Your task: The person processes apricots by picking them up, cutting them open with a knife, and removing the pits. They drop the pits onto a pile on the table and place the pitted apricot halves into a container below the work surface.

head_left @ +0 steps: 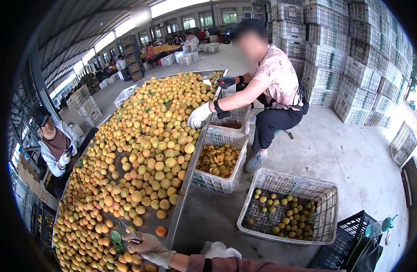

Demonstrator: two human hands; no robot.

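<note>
My right hand, in a pale glove, reaches over the sorting table from the bottom edge. Its fingers close around a small knife with a dark handle, and the thin blade points up and left over the fruit. Close by lie green leaves and yellow-orange apricots. Just beyond my plaid sleeve shows a white shape that looks like my gloved left hand. The sleeve covers much of it, and its fingers cannot be made out.
A raised metal rim edges the table. Beside it stand a crate of cut apricots and a wide crate with greenish fruit. A co-worker sits ahead; another person is across the table. A bottle and black crate are at right.
</note>
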